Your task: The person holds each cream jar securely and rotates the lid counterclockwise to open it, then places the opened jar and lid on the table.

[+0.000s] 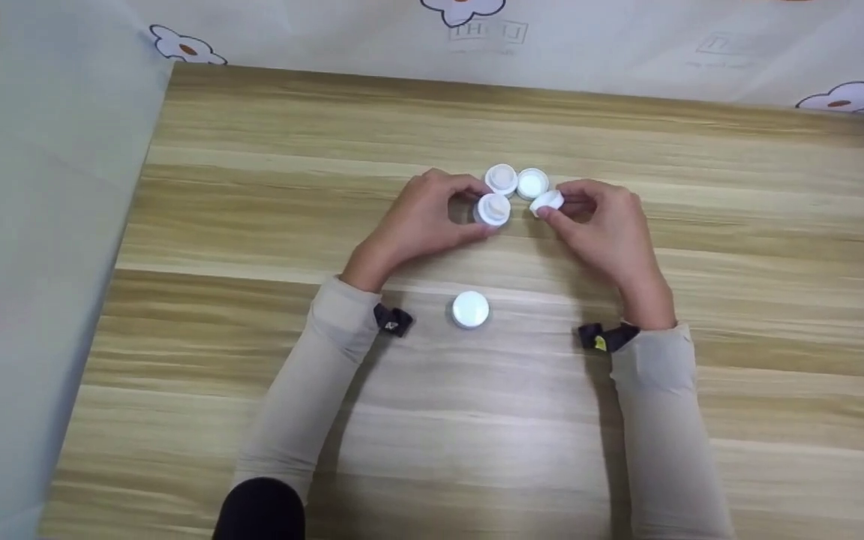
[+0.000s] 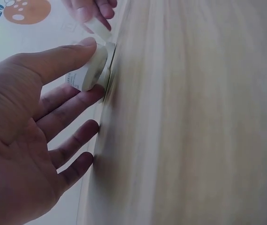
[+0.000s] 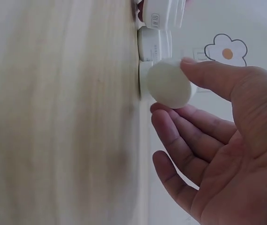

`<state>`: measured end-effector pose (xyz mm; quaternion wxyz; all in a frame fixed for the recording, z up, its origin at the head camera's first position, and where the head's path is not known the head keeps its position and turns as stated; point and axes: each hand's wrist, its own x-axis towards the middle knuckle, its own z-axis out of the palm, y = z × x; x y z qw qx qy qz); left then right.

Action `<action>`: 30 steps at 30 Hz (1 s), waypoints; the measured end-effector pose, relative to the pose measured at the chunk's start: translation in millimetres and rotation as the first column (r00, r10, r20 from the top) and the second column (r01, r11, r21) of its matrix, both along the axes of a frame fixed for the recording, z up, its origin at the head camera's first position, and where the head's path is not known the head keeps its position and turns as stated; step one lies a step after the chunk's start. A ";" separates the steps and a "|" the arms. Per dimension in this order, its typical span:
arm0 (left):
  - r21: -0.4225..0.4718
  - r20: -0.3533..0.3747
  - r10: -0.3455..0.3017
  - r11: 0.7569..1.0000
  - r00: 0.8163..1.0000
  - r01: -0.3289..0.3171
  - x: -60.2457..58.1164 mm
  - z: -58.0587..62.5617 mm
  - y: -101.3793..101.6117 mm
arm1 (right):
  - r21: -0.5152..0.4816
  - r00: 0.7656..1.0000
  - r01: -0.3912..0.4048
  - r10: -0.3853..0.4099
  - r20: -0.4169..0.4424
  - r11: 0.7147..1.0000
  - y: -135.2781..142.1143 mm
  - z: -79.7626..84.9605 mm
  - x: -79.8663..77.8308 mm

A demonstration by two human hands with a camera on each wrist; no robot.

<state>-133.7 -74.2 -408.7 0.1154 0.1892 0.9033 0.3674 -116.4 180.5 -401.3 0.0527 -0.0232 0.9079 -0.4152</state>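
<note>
My left hand (image 1: 432, 214) pinches a small white jar (image 1: 492, 211) between thumb and fingers. The jar's top is uncovered, with a pale piece inside its rim; print shows on its side in the left wrist view. In my right hand (image 1: 608, 225), thumb and fingertips hold a round white lid (image 1: 549, 201), tilted on edge beside the jar and apart from it. Just behind stand a second uncovered white jar (image 1: 502, 178) and a round white lid (image 1: 532, 184) lying on the table, side by side.
Nearer the body, between the forearms, stands another round white jar (image 1: 470, 309) with a smooth top. All of it is on a wood-grain table (image 1: 267, 225). A pale flower-printed sheet (image 1: 612, 45) rises along the back edge and the left side.
</note>
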 end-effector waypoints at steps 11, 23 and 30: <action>-0.076 -0.056 -0.005 0.997 0.998 0.001 3.5 -1.5 1.4 | 0.001 0.997 -0.063 0.062 0.047 0.998 0.2 -1.4 -0.4; -0.124 -0.072 -0.004 0.992 0.997 -0.005 6.2 0.6 4.6 | 0.075 0.995 -0.095 0.092 0.042 0.993 -2.0 3.1 2.3; -0.124 -0.081 -0.001 0.992 0.997 -0.009 8.5 -1.6 5.2 | 0.087 0.995 -0.091 0.089 0.034 0.992 -3.2 2.3 4.5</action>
